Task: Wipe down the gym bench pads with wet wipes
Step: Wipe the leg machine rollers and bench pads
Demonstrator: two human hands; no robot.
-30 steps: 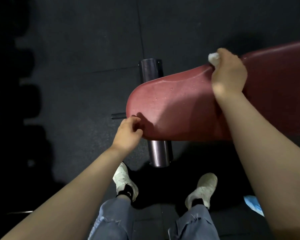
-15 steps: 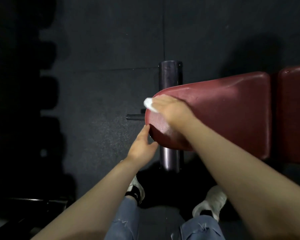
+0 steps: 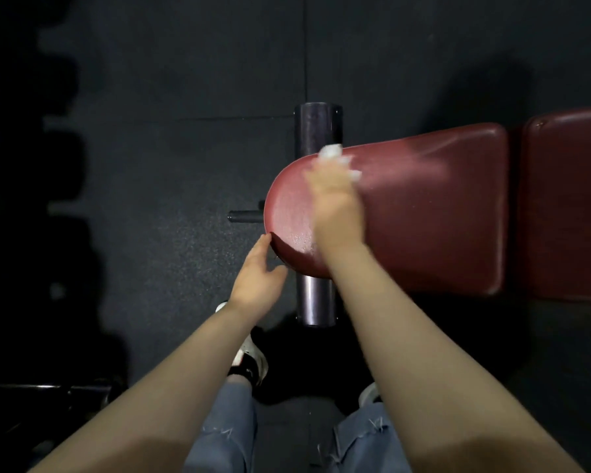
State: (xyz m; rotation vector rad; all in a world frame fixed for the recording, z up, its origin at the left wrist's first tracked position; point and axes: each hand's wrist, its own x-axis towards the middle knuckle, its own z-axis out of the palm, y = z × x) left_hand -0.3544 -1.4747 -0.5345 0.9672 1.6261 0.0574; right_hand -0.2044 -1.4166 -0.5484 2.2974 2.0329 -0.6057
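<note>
Pressing a white wet wipe [image 3: 335,158] onto the rounded end of the maroon seat pad [image 3: 423,213], right hand [image 3: 336,203] motion-blurred, wipe bunched under the fingers; grip not readable. Left hand [image 3: 258,273] open, fingers straight, fingertips touching the pad's near edge. Beyond, second maroon pad [image 3: 567,206] just beside the first, dark roller [image 3: 316,134] crossing beneath, black rubber floor [image 3: 185,97] around.
</note>
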